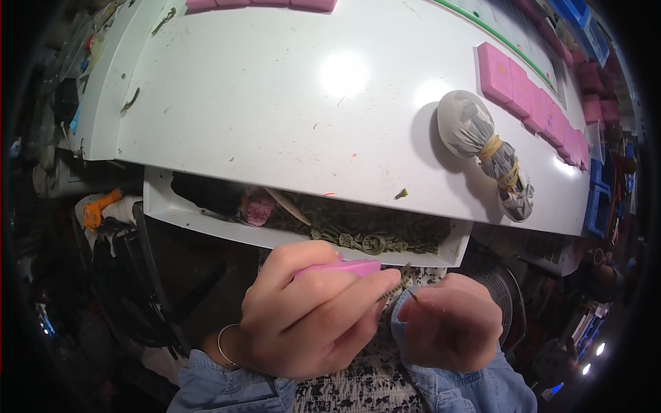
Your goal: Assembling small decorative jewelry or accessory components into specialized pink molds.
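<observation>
In front of the drawer, my left hand (310,313) is closed around a pink rubber-like block (354,267), mostly hidden by the fingers. A small olive-green ridged piece (394,286) sticks out by the left fingertips, between the two hands. Close by on the right, my right hand (451,323) is curled up and slightly blurred. A tiny dark tip shows at its fingers, but what they hold is hidden. Below the tabletop, the open white drawer (458,253) contains many olive-green pieces (375,242), some ring-shaped, and a pink lump (259,210).
On the white table (275,89) lies a whitish ball-ended cloth bundle (468,124) tied with yellow bands. A row of pink blocks (523,96) runs along the right side; more pink blocks (296,3) sit at the far edge. An orange-handled tool (102,208) is at left.
</observation>
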